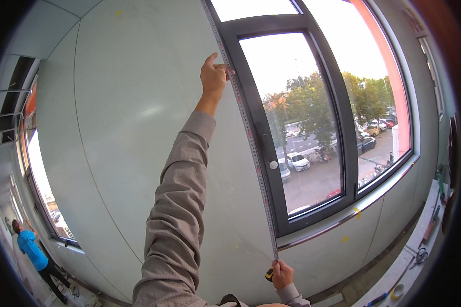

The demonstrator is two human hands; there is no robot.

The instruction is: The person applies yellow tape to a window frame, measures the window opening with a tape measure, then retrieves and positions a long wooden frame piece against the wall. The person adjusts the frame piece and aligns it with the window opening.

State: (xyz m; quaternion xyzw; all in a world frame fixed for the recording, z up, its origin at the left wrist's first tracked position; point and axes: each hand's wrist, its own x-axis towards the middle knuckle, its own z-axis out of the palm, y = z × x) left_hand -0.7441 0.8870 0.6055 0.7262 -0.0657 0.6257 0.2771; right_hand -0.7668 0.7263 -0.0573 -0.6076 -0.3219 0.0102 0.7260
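Observation:
My left hand (214, 77) is raised to the dark window frame (234, 61), one finger sticking up, the others bent against a long printed tape blade (245, 117). The blade runs along the frame's left edge, from beyond the top of the view down to a yellow-and-black tape measure case (269, 274). My right hand (283, 275) grips that case low down, just below the sill's left end. The window (305, 128) has a small white round piece (273, 165) on its frame; trees and parked cars show through the glass.
Pale wall panels (112, 128) surround the window. A person in a blue top (32, 248) stands at far left by another window (46, 189). At lower right a long white board (389, 276) holds scissors (420, 256), a tape roll (397, 292) and other tools.

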